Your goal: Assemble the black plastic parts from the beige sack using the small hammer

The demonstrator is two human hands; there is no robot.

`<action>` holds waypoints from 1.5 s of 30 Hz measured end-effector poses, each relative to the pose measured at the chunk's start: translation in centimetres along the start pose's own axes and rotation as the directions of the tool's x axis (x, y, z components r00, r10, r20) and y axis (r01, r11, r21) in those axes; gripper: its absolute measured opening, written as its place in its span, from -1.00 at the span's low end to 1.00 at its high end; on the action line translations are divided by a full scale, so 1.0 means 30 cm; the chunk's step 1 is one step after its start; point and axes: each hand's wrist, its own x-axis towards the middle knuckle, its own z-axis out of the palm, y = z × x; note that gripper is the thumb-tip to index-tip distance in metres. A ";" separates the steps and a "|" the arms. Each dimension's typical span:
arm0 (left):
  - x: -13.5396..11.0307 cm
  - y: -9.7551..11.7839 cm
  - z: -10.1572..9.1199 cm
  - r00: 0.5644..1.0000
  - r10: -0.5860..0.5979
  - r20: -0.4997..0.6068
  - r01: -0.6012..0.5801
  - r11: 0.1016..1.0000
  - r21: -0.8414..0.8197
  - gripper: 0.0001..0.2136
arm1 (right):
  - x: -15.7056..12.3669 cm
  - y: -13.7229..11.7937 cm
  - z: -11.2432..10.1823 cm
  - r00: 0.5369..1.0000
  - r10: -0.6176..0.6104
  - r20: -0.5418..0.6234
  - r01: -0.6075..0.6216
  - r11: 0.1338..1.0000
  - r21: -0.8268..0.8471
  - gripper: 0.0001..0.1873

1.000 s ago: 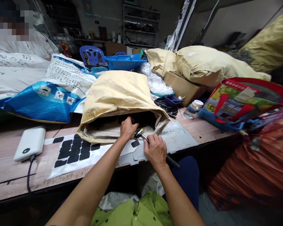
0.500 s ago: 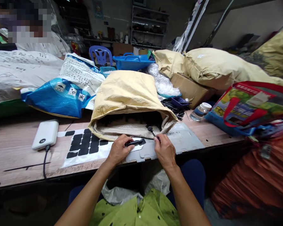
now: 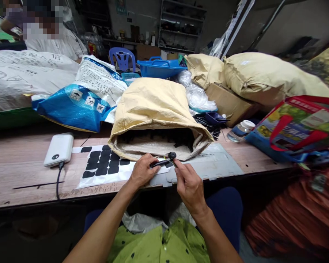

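My left hand (image 3: 142, 171) pinches a slim black plastic part (image 3: 158, 163) at the table's front edge. My right hand (image 3: 188, 184) grips a small hammer-like tool whose round head (image 3: 171, 155) rests at the far tip of the black part. Both hands work over a grey flat sheet (image 3: 208, 164). Just behind them lies an open tan sack (image 3: 153, 106) with more dark parts inside its mouth. To the left, a white backing sheet carries several black adhesive pads (image 3: 101, 165).
A white power bank (image 3: 59, 149) with a cable lies on the wooden table (image 3: 16, 171) at left. Blue and white sacks (image 3: 79, 98), a water bottle (image 3: 239, 130), a cardboard box (image 3: 227, 104) and a red-trimmed bag (image 3: 296, 126) crowd the back and right. Another person sits at far left.
My left hand drew out of the sack with a black part and brought it toward me. My right hand swung the tool's head onto that part.
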 end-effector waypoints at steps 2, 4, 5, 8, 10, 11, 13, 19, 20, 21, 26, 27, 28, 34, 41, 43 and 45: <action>0.001 -0.004 0.001 1.000 0.010 -0.002 -0.010 1.000 -0.003 -0.85 | -0.001 0.001 0.009 0.999 -0.007 0.045 0.009 0.999 -0.043 -0.56; 0.001 -0.008 0.003 1.000 0.017 -0.003 -0.017 1.000 -0.002 -0.85 | -0.001 0.001 0.014 0.996 -0.002 0.086 0.007 0.998 -0.057 -0.56; 0.001 -0.010 0.003 1.000 0.019 -0.004 -0.019 1.000 -0.002 -0.85 | 0.000 -0.002 0.014 0.996 0.000 0.088 0.004 0.999 -0.049 -0.56; -0.001 -0.008 0.001 1.000 0.023 -0.001 -0.023 1.000 -0.002 -0.86 | 0.002 -0.019 0.013 0.999 -0.012 0.044 0.012 1.000 0.004 -0.57; -0.001 -0.003 -0.002 1.000 0.023 0.003 -0.023 1.000 0.001 -0.88 | 0.000 -0.034 0.016 0.998 -0.032 0.051 0.031 0.999 0.012 -0.56; -0.002 0.000 -0.004 1.000 0.023 0.005 -0.023 1.000 0.004 -0.91 | -0.002 -0.040 0.020 0.996 -0.041 0.076 0.041 0.999 0.002 -0.56; -0.002 0.007 -0.007 1.000 0.023 0.007 -0.023 1.000 0.010 -0.94 | -0.005 -0.046 0.027 0.989 -0.050 0.141 0.055 0.998 -0.027 -0.56; -0.003 0.010 -0.010 1.000 0.000 -0.008 0.000 1.000 -0.008 -0.85 | 0.039 0.000 0.005 0.998 0.026 0.053 -0.020 0.994 -0.107 -0.59; -0.003 0.009 -0.010 1.000 -0.006 -0.008 0.006 1.000 -0.009 -0.86 | 0.055 0.020 -0.001 0.999 0.037 0.024 -0.033 0.989 -0.142 -0.60; -0.004 0.008 -0.012 1.000 -0.011 -0.006 0.011 1.000 -0.013 -0.87 | 0.070 0.043 -0.006 0.999 0.045 0.005 -0.044 0.982 -0.184 -0.60; -0.005 0.010 -0.020 1.000 -0.015 0.016 0.015 0.998 -0.054 -0.79 | 0.107 0.165 0.007 0.996 0.076 0.054 -0.053 0.938 -0.343 -0.63; -0.005 0.011 -0.021 1.000 -0.016 0.019 0.017 0.999 -0.051 -0.76 | 0.106 0.176 0.011 0.995 0.078 0.067 -0.049 0.934 -0.353 -0.64; -0.004 0.012 -0.021 1.000 -0.016 0.023 0.017 0.999 -0.043 -0.74 | 0.104 0.178 0.013 0.995 0.075 0.066 -0.046 0.933 -0.356 -0.64; -0.004 0.014 -0.020 0.999 0.003 0.034 -0.002 1.000 -0.004 -0.70 | 0.106 0.055 0.005 0.976 -0.130 0.175 0.152 0.981 -0.118 -0.60; -0.014 0.009 -0.035 0.998 0.057 0.024 -0.054 0.991 -0.121 -0.75 | 0.107 0.006 0.086 0.930 -0.164 0.330 0.191 0.980 -0.052 -0.75; -0.015 0.006 -0.036 0.998 0.062 0.022 -0.059 0.988 -0.141 -0.79 | 0.101 0.017 0.100 0.931 -0.153 0.332 0.177 0.983 -0.044 -0.75; -0.014 0.003 -0.033 0.999 0.045 0.013 -0.043 0.989 -0.145 -0.82 | 0.095 0.020 0.106 0.928 -0.149 0.342 0.176 0.983 -0.049 -0.79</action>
